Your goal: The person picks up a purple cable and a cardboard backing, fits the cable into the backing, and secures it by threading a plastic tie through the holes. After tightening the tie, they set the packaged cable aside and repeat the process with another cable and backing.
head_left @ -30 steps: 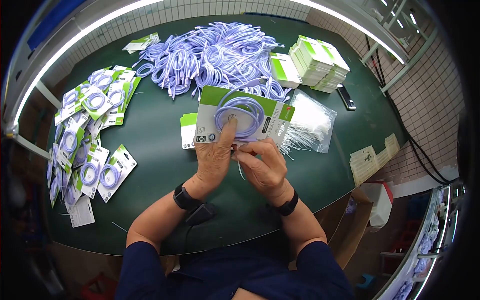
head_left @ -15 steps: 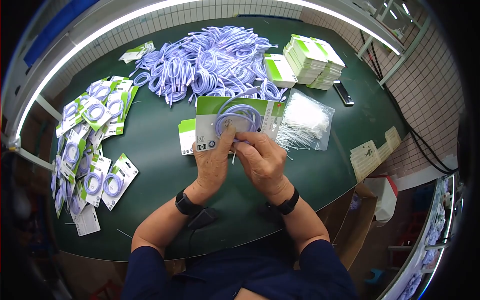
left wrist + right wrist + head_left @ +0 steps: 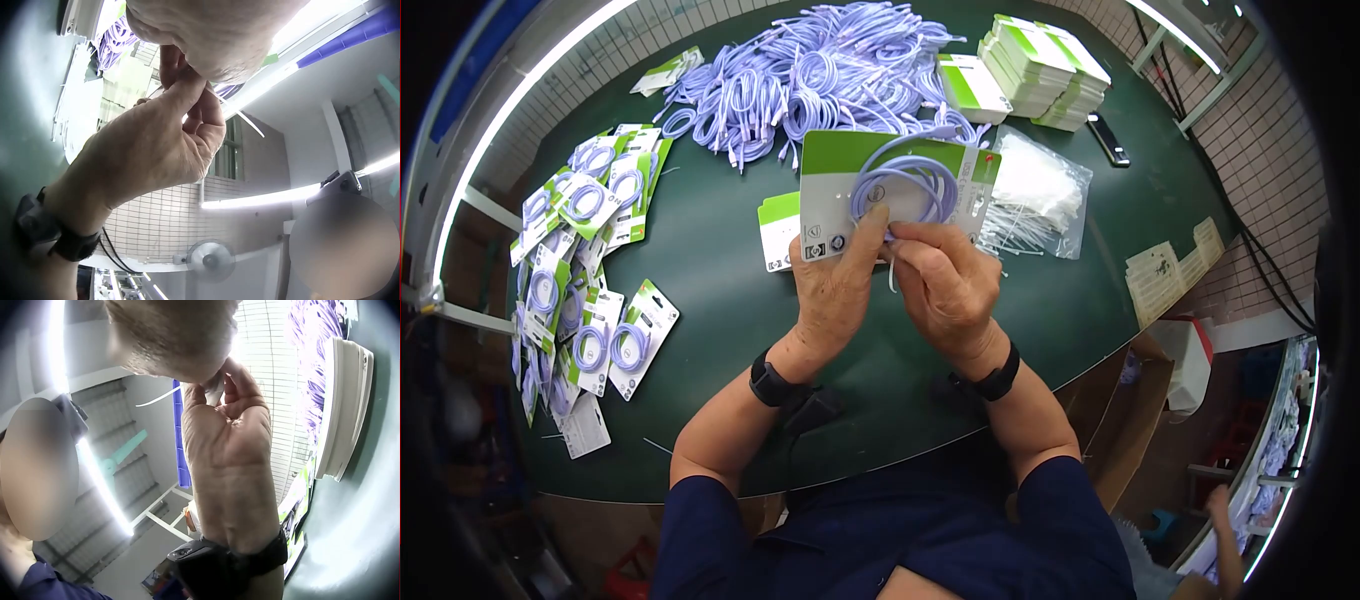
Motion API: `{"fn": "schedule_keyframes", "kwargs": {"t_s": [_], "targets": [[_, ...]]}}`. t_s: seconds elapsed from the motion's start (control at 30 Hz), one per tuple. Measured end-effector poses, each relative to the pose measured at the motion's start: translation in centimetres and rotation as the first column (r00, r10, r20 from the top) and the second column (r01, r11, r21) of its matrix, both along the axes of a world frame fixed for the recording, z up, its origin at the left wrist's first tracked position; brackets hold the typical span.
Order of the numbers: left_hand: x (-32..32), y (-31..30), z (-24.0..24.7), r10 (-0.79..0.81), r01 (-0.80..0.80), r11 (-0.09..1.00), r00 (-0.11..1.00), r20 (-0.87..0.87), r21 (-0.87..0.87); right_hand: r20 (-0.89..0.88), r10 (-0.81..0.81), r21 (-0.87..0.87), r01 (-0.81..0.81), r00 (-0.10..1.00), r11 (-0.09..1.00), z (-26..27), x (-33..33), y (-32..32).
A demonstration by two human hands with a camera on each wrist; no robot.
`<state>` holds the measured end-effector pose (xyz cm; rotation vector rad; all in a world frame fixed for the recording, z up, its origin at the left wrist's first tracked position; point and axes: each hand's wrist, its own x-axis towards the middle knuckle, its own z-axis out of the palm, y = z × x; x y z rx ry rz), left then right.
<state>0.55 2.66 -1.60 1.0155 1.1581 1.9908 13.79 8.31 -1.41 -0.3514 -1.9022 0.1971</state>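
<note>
The left hand (image 3: 836, 290) grips a green-and-white card (image 3: 828, 190) by its lower edge, its thumb pressing a coiled lilac cable (image 3: 945, 190) against the card's front. At the card's lower edge, the right hand (image 3: 948, 292) pinches a thin white tie (image 3: 892, 276) whose tail hangs down. In the left wrist view the tie's tail (image 3: 250, 124) sticks out beyond the pinching fingers of the right hand (image 3: 147, 147). The right wrist view shows the left hand (image 3: 231, 450) from its palm side, with a white tail (image 3: 156, 399) beside it.
A heap of lilac cables (image 3: 800, 80) lies at the back, beside stacked cards (image 3: 1040, 75). A bag of white ties (image 3: 1035, 190) and a phone (image 3: 1108, 140) are at the right. Carded cables (image 3: 585, 260) pile up at the left; another card stack (image 3: 779, 232) lies behind the left hand.
Compared with the earlier frames, both hands and the card sit slightly higher and further right in the head view, whose angle has also shifted. The right hand still pinches at the card's lower edge.
</note>
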Motion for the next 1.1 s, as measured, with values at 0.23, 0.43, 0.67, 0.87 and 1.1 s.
{"fn": "schedule_keyframes", "kwargs": {"t_s": [0.23,0.43,0.67,0.87,1.1], "targets": [[-0.3,-0.2,0.3,0.019,-0.019,1.000,0.985,-0.174,0.002,-0.083,0.030,0.045,-0.027,0.996,0.999,0.2,0.1,-0.8],[0.5,0.0,2.0,-0.054,0.049,0.998,0.983,0.176,0.033,-0.045,0.057,0.050,-0.055,0.997,0.997,-0.4,0.5,-0.8],[0.4,-0.1,2.0,-0.130,0.127,0.991,0.966,0.222,0.030,-0.071,0.071,0.030,-0.069,0.995,0.997,-0.2,0.6,-1.1],[0.4,0.1,1.9,-0.155,0.144,0.987,0.964,0.216,0.068,-0.097,0.103,-0.003,-0.103,0.990,0.995,-0.2,0.6,-1.2],[0.6,0.2,2.0,-0.166,0.159,0.986,0.944,0.287,0.046,-0.115,0.130,-0.005,-0.131,0.985,0.991,-0.3,0.5,-1.3]]}}
